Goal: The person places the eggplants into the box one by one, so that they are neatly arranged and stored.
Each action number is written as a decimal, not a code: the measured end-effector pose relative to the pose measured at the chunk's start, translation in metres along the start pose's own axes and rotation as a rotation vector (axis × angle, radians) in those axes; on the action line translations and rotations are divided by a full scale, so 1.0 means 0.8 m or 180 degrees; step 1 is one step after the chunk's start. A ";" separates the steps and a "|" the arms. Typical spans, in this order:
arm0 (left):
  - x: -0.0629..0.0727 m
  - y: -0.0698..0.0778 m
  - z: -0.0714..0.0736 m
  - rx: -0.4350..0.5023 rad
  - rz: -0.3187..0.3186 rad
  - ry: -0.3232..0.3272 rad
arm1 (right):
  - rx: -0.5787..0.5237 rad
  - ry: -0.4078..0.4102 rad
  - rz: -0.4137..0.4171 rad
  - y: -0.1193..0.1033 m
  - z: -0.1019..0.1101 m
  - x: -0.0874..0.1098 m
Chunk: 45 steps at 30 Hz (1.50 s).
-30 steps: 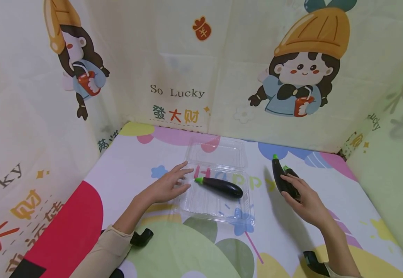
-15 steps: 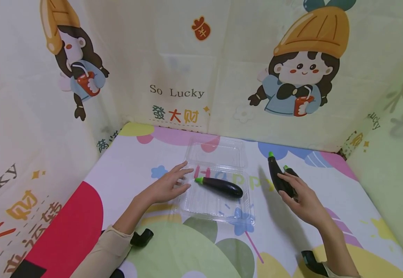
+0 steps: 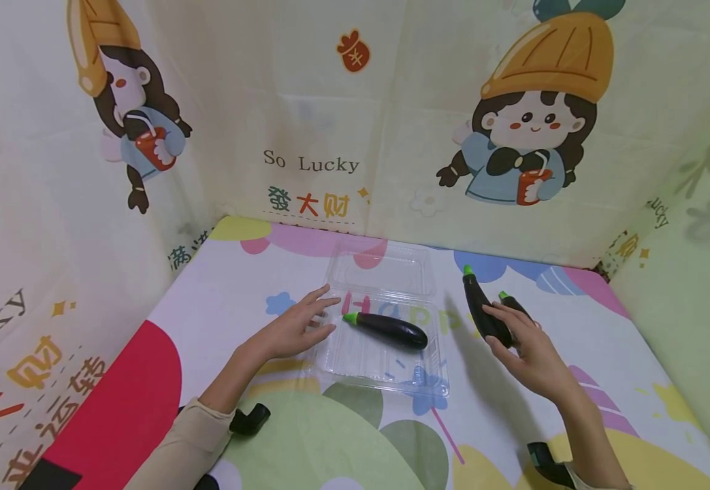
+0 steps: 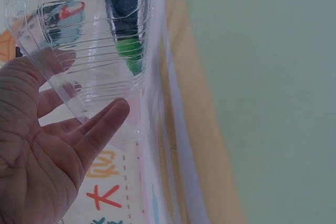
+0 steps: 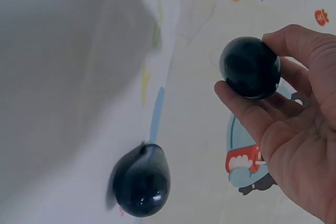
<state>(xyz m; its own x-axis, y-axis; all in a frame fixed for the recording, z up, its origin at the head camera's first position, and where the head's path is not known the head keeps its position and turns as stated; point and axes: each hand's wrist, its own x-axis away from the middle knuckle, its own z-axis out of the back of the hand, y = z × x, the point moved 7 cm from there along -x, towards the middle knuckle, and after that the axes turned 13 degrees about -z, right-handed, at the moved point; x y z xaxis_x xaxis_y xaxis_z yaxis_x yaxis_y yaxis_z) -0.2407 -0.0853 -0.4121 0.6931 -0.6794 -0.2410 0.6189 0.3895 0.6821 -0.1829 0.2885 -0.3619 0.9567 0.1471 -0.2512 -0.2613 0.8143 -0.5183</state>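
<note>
In the head view, a clear plastic clamshell box (image 3: pixel 385 378) lies with its lid laid back, and a black eggplant (image 3: pixel 391 330) with a green tip rests inside. My left hand (image 3: pixel 299 327) is at the box's left side, fingers spread and fairly straight; in the left wrist view the fingers (image 4: pixel 107 129) overlap the box's clear wall (image 4: pixel 97 85). My right hand (image 3: pixel 529 350) pinches a second eggplant (image 3: pixel 479 303) between thumb and fingers, raised over the table with its green tip pointing away. A third eggplant (image 3: pixel 514 306) lies behind that hand, partly hidden.
The table has a colourful printed cloth (image 3: pixel 355 435). Printed cloth walls (image 3: pixel 404 136) close off the back and both sides. Black camera mounts (image 3: pixel 250 418) sit at both wrists. The right wrist view shows the third eggplant (image 5: pixel 142 179) lying beside the held one.
My right hand has drifted slightly left with the held eggplant, towards the box. The third eggplant stays in place and shows more behind the hand. My left hand has not moved.
</note>
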 end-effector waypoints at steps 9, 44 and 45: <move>-0.001 0.000 0.000 0.0007 -0.0015 0.0002 | -0.0089 -0.0130 -0.0034 -0.007 -0.007 -0.003; -0.001 0.001 0.001 -0.0012 -0.0008 0.0003 | -0.0196 -0.0187 0.0252 -0.039 -0.024 -0.013; -0.001 0.001 0.001 -0.0015 -0.0007 0.0001 | -0.0191 -0.0177 0.0266 -0.040 -0.024 -0.013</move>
<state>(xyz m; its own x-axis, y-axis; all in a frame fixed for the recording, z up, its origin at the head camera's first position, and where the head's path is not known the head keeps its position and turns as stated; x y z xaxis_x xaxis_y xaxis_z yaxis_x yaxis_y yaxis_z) -0.2408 -0.0851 -0.4112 0.6919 -0.6800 -0.2428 0.6222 0.3909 0.6783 -0.1871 0.2499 -0.3580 0.9365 0.2454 -0.2506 -0.3461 0.7631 -0.5458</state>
